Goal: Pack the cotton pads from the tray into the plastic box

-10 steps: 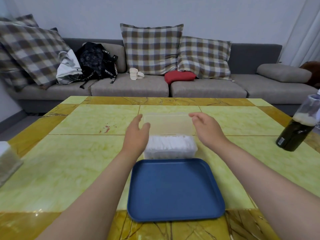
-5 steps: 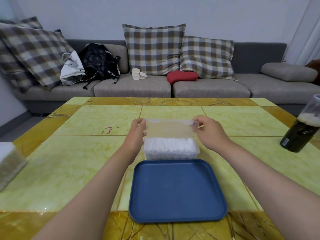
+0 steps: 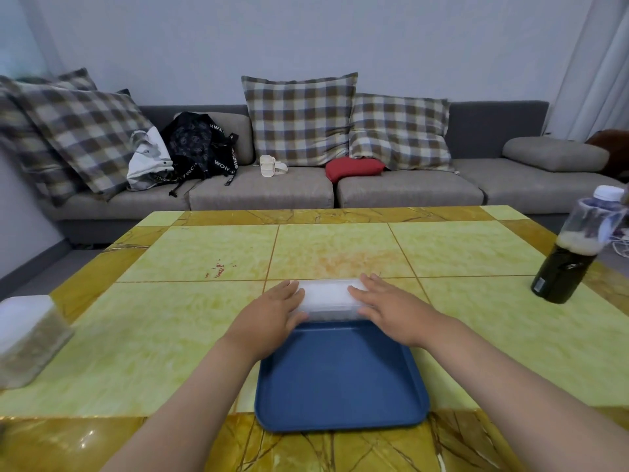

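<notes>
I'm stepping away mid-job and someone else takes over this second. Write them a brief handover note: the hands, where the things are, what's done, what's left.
Hands: the left hand is open, lying flat on the left end of the plastic box. The right hand is open, lying flat on its right end.
Things: the box sits on the table, just beyond the blue tray. White cotton pads show through it, and it looks covered.
Done: no pads show on the tray, so packing looks complete.
Left: probably press the cover until it seats. I cannot tell whether it has latched.
</notes>
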Demonstrator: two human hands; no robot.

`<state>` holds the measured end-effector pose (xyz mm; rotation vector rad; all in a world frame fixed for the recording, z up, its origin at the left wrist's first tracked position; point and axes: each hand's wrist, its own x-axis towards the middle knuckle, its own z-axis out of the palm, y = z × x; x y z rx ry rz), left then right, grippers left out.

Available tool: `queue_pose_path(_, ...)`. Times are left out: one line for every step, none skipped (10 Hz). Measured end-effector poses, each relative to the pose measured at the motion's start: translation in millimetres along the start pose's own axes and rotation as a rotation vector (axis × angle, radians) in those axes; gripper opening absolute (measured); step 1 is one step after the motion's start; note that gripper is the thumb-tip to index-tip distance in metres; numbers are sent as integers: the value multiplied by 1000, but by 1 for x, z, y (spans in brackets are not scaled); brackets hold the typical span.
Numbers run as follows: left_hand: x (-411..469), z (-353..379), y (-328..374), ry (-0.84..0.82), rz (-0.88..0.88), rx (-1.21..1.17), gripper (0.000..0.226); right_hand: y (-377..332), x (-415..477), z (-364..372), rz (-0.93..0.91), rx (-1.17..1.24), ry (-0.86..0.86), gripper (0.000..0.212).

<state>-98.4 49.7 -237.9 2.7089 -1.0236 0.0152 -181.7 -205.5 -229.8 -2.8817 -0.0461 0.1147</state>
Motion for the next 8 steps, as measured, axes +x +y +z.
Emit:
queue_pose_path(4, 5, -4, 56, 29, 64, 51, 2, 2, 2, -13, -11, 37, 50)
queue_pose_path(7, 9, -4, 103, 49, 86, 47, 0, 5, 2, -4, -56, 55, 50)
queue_pose_path(9, 13, -6, 111, 41, 76, 46, -2, 5, 4, -6, -87, 83, 50)
queue_pose_path(5, 16, -5, 143, -3, -73, 48, -2, 4, 5, 12, -16, 104, 49)
queue_pose_path(0, 14, 1, 150, -95, -326, 53, -5, 2, 3, 19, 55, 93, 54)
queue_pose_path(-3, 3, 12, 183, -142, -443, 54, -12, -5, -2, 34, 138, 95, 60)
queue_pose_path(-7, -18, 20, 258, -127, -540, 50, -19, -11, -20, 35, 219, 184, 60)
queue_pose_path(-13, -59, 27, 430, -77, -731, 42, -35, -27, -65, -1, 331, 430, 53)
